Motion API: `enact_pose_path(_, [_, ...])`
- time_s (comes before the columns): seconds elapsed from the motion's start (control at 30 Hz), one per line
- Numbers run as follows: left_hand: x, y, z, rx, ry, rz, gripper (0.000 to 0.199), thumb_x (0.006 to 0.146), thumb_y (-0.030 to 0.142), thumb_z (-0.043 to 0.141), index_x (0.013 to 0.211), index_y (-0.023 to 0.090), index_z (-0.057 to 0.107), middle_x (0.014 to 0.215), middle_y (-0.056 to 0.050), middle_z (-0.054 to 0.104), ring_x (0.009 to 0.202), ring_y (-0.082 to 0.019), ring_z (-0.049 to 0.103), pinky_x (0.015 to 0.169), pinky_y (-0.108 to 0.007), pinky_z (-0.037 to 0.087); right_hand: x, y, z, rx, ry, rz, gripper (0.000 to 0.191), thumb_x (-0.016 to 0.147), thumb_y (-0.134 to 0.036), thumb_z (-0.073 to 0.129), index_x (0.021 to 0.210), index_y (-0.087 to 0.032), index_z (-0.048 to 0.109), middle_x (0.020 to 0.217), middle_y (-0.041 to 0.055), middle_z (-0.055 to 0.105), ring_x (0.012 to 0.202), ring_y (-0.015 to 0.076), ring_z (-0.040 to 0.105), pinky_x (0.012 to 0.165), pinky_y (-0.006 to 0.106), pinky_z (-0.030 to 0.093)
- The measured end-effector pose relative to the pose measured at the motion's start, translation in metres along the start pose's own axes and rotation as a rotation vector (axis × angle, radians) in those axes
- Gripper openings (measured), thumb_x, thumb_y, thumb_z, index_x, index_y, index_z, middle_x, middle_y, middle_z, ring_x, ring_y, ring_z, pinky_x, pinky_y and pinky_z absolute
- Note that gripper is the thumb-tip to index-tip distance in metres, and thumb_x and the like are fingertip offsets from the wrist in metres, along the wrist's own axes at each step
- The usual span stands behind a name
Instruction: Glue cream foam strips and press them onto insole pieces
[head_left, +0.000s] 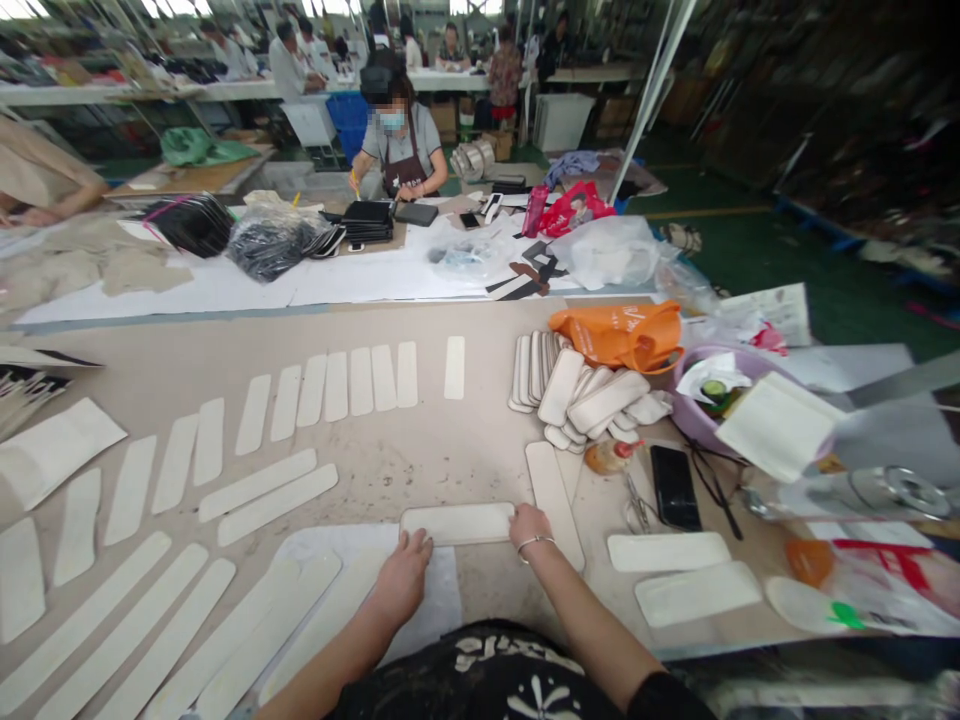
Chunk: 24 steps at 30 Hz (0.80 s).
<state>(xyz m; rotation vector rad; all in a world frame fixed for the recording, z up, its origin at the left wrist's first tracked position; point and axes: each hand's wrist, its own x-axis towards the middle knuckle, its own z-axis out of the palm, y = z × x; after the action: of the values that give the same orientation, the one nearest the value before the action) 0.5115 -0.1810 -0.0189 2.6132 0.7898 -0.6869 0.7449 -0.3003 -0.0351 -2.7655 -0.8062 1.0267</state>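
Observation:
A cream oblong panel (461, 523) with rounded corners and a thin darker edge lies crosswise before me. The fingers of my left hand (403, 578) are bent onto its left end. At the opposite end, my right hand (531, 525), with a bracelet at the wrist, grips the right edge; its fingertips are partly hidden. Beneath and beside that hand lies a longer cream strip (559, 500). A white sheet (446, 585) is under my left forearm, with long pale strips (262, 620) on and beside it.
Rows of separate pale strips (255, 415) cover the table's left side. To the right are a heap of edged panels (600, 395), a glue bottle with a red tip (611, 456), scissors (639, 505), a phone (675, 487) and a purple basin (694, 415). A co-worker (401, 140) sits opposite.

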Motion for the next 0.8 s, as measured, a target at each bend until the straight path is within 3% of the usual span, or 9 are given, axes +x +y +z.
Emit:
enact_pose_path(0.4, [0.000,-0.004,-0.001,-0.020,0.033,0.018,0.047,0.082,0.002,0.032,0.122,0.021,0.049,0.135,-0.008,0.042,0.125,-0.023,0.038,0.098,-0.034,0.039,0.002,0.004,0.001,-0.061,-0.066,-0.007,0.024,0.088,-0.036,0.053,0.096,-0.015,0.062,0.098,0.0053,0.065,0.093,0.0166,0.061,0.084,0.038,0.049])
enact_pose_path(0.6, [0.000,0.001,-0.007,0.010,0.051,0.004,0.040,0.084,0.004,0.030,0.113,0.021,0.051,0.116,-0.007,0.051,0.114,-0.022,0.044,0.087,-0.031,0.046,0.002,0.003,0.002,-0.060,-0.062,0.001,0.023,0.088,-0.034,0.054,0.096,-0.014,0.061,0.097,0.0052,0.065,0.092,0.0166,0.061,0.083,0.037,0.049])
enact_pose_path(0.8, [0.000,0.008,-0.012,0.055,0.020,-0.001,0.066,0.078,-0.001,0.032,0.137,0.029,0.032,0.119,-0.008,0.049,0.118,-0.027,0.041,0.083,-0.034,0.049,0.000,0.002,0.000,-0.044,-0.037,0.000,0.020,0.087,-0.031,0.055,0.094,-0.013,0.062,0.095,0.0057,0.066,0.091,0.0167,0.062,0.082,0.036,0.049])
